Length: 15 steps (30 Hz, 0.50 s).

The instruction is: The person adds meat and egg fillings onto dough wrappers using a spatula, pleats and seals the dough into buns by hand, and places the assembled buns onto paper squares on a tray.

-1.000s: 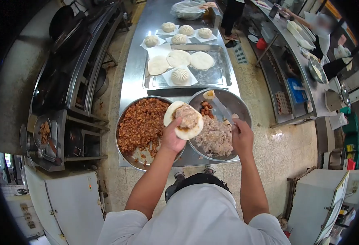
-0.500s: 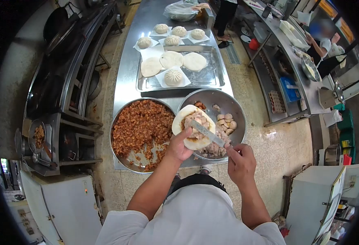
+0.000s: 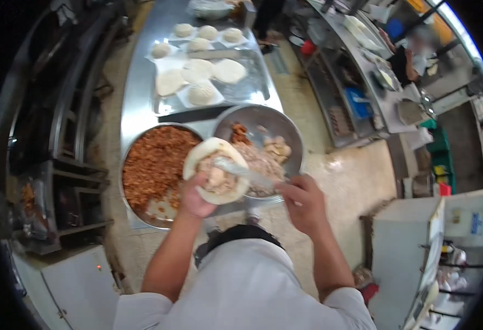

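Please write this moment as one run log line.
left hand: holds dough wrapper | right hand: spatula on filling | behind: two bowls

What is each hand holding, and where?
Left hand cups the filled dough wrapper from underneath; right hand holds the flat spatula by its handle end.

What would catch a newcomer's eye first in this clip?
The big round pan of reddish-brown minced filling at centre left draws the eye first. Beside it, the left hand cups a dough wrapper heaped with pale filling, while the right hand presses a flat spatula into it. Further up the steel counter, finished buns sit on paper squares.
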### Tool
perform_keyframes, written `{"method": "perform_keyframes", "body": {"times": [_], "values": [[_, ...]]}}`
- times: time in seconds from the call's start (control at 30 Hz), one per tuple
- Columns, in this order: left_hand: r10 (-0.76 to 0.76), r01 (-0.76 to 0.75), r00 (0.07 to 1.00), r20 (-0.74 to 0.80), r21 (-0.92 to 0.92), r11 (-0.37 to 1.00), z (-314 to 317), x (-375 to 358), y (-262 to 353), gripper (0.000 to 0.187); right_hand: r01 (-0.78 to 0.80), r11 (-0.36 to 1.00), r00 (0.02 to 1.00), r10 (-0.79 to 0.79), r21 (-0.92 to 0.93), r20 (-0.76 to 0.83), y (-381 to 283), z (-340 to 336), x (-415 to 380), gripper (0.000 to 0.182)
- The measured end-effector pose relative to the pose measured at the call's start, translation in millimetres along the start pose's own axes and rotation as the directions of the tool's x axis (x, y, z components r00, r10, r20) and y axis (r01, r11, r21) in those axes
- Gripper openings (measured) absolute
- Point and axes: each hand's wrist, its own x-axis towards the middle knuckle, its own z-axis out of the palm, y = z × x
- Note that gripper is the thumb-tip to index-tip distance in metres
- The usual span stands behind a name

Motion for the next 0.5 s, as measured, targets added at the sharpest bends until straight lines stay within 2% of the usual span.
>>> {"method": "perform_keyframes", "body": {"times": [0.07, 0.1, 0.13, 0.17, 0.2, 0.27, 0.3, 0.33, 0.4, 0.43, 0.47, 0.5], "values": [[0.045, -0.046, 0.999, 0.007, 0.083, 0.995, 7, -4, 5, 0.074, 0.018, 1.000, 1.000, -0.018, -0.018, 0.005, 0, 0, 3, 0.030], [0.132, -0.131, 0.991, -0.012, 0.050, 0.990, 6, -10, 7, 0.072, 0.049, 0.999, 0.999, -0.049, -0.003, 0.003, -4, 10, 5, 0.030], [0.216, -0.216, 0.976, -0.030, 0.010, 0.976, 10, -13, 7, 0.071, 0.016, 1.000, 1.000, -0.015, -0.012, 0.007, -8, 3, 6, 0.029], [0.232, -0.227, 0.972, 0.039, -0.091, 0.970, 17, -17, 9, 0.071, 0.014, 1.000, 0.999, -0.014, -0.015, -0.030, -14, -7, 8, 0.030], [0.230, -0.226, 0.973, 0.030, -0.087, 0.970, 13, -24, 15, 0.071, 0.014, 1.000, 0.998, -0.016, -0.024, -0.067, -17, -15, 7, 0.030], [0.073, -0.069, 0.992, -0.102, 0.047, 0.997, -2, -34, 36, 0.073, 0.016, 0.999, 0.996, -0.012, 0.050, -0.093, -8, -23, 1, 0.030], [0.041, -0.016, 0.994, -0.097, 0.251, 0.968, -10, -38, 42, 0.076, 0.022, 0.992, 0.993, -0.007, 0.121, -0.116, -4, -25, -1, 0.031], [0.059, -0.030, 0.993, -0.103, 0.260, 0.965, -10, -45, 42, 0.076, 0.034, 0.990, 0.994, -0.019, 0.137, -0.111, -2, -26, -3, 0.031], [0.041, -0.043, 0.998, 0.053, 0.048, 0.998, -7, -57, 29, 0.077, 0.054, 0.988, 0.997, -0.047, 0.145, -0.054, -2, -25, -9, 0.032], [0.023, -0.015, 0.997, 0.079, -0.107, 0.994, 2, -60, 22, 0.077, 0.093, 0.982, 0.995, -0.085, 0.164, -0.057, -3, -22, -10, 0.030], [0.038, -0.031, 0.997, 0.070, -0.101, 0.994, -2, -60, 20, 0.077, 0.102, 0.979, 0.994, -0.094, 0.178, -0.050, -6, -17, -11, 0.030], [-0.029, 0.033, 0.998, 0.055, -0.071, 0.997, -11, -54, 18, 0.076, 0.142, 0.971, 0.990, -0.140, 0.195, -0.020, -6, -14, -11, 0.029]]}}
